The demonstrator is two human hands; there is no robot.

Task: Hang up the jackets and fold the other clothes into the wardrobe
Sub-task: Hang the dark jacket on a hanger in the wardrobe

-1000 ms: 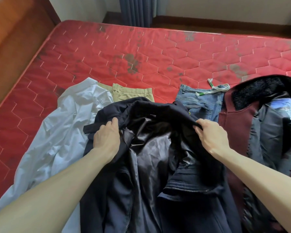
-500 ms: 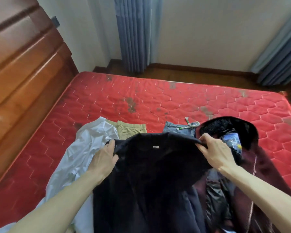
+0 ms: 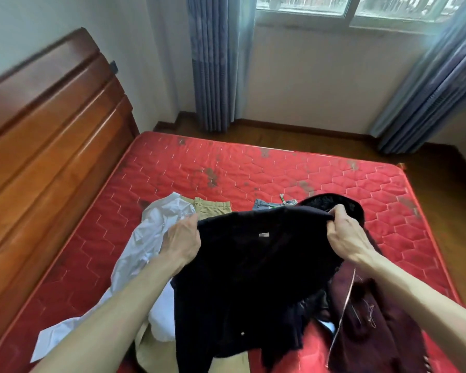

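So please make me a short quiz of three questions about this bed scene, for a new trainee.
1. True or false: both hands, left and right, grip the dark jacket.
2. Which garment lies directly to the left of the dark jacket? A) white shirt B) maroon jacket C) jeans
3. Fill in: the clothes lie on a ___ mattress.

Key: 1 true; 2 A; 3 red.
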